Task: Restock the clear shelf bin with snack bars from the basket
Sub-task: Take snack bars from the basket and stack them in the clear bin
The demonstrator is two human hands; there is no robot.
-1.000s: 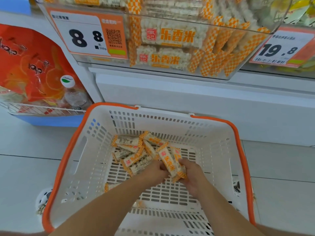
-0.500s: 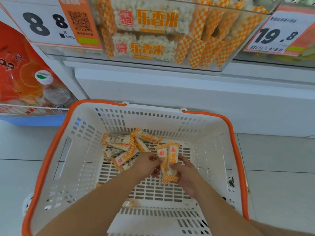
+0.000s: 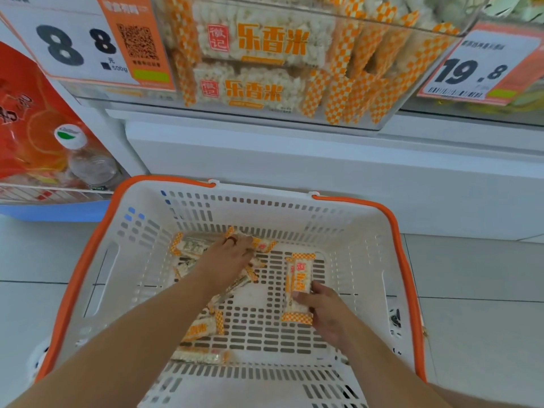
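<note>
A person reaches with both bare arms into a white basket (image 3: 368, 231) with an orange rim, set on a pale tiled floor (image 3: 485, 275) before a shop shelf; the right hand (image 3: 325, 309) grips the lower part of a small stack of snack bars (image 3: 300, 278), thumb laid across the front of the top wrapper and fingers curled behind, the stack standing on end near the right side of the basket floor; the left hand (image 3: 232, 254), a red ring on one finger, lies palm down on a loose heap of bars (image 3: 188, 248) toward the far left of the basket floor, knuckles bent, though its fingertips are hidden and it cannot be told whether they pinch a bar; more bars (image 3: 203, 328) lie singly nearer the camera, partly under the left forearm; above, the clear shelf bin (image 3: 265, 69) holds bars in the same orange-checked wrappers, stacked flat at its left and standing on end at its right; a price card reading 8.8 (image 3: 76, 45) hangs at the bin's left, and another reading 19.8 (image 3: 477, 69) at its right; to the left a water bottle (image 3: 85, 160) with a green-and-white cap lies in a wire rack beside a red-orange packet (image 3: 26, 128).
</note>
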